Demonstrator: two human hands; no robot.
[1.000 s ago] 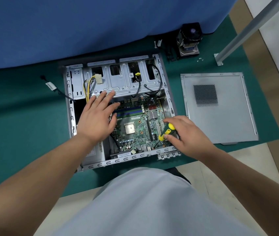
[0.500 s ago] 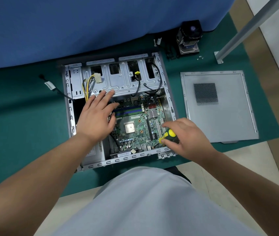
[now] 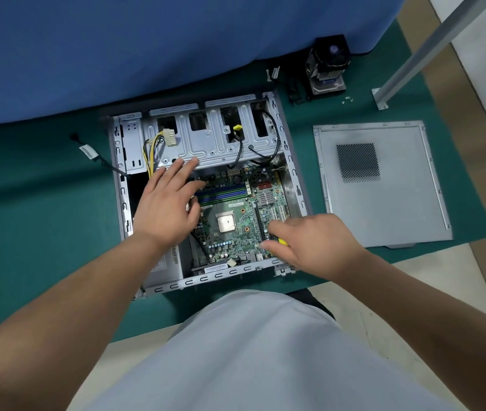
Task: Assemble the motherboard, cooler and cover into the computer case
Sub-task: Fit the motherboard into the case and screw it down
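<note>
The open grey computer case (image 3: 295, 185) lies on the green mat, with the green motherboard (image 3: 235, 223) lying inside it. My left hand (image 3: 167, 203) rests flat over the board's left side, fingers straight and reaching the drive cage. My right hand (image 3: 310, 241) grips a yellow-and-black screwdriver (image 3: 282, 241) over the board's near right corner; the hand hides most of the tool. The grey side cover (image 3: 384, 209) lies flat to the right of the case. The black cooler (image 3: 329, 65) stands at the back right.
A blue cloth (image 3: 146, 48) hangs behind the case. A few small screws (image 3: 348, 99) lie near the cooler. A metal post (image 3: 431, 43) with its foot stands at the far right. A loose labelled cable (image 3: 87, 151) trails left of the case. The mat's front edge runs near my body.
My right hand slid toward me and rolled over the screwdriver, so its yellow handle is now almost hidden. My left hand stayed on the board.
</note>
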